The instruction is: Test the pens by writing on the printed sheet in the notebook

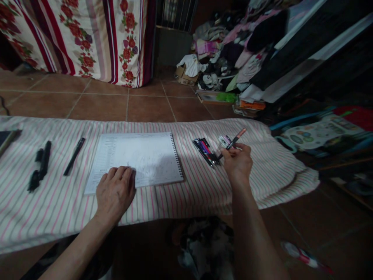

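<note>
My left hand [115, 190] lies on the lower left of an open spiral-bound notebook [148, 151], with its fingers laid over the page. Faint writing shows on the sheet, too small to read. To the right, my right hand [238, 159] pinches a slim dark pen [233, 142] with a pinkish-orange upper end. The lower end of that pen points down and left, toward a bunch of pens [204, 151] lying side by side on the cloth. Just behind the hand sits a small pale item [224, 140], partly covered and hard to make out.
A striped cloth [163, 202] covers the low table. At left lie a black pen [74, 156], several black marker-like things [44, 161] and a dark framed edge [8, 140]. Beyond are a floral curtain [100, 42], heaped clothes [230, 54] and a bottle-like object [303, 254] on the floor.
</note>
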Demonstrator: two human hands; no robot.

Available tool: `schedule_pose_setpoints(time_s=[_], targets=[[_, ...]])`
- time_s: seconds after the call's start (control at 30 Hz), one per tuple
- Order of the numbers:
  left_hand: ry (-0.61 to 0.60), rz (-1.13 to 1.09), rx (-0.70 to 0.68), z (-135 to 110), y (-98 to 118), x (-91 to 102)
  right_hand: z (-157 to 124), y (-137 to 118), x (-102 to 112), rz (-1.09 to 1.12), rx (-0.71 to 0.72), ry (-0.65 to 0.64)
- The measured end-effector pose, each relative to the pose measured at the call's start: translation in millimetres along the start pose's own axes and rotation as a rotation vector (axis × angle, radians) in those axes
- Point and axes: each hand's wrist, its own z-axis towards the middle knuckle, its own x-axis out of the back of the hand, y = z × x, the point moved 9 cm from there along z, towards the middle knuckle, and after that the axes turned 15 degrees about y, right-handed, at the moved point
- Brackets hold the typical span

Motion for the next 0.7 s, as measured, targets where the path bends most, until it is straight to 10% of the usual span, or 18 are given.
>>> schedule_pose_setpoints(time_s=[0.7], targets=[[-0.003,0.005,0.007,0,0,-0.4,-11,43,-36,-0.224,0.064,-0.161]])
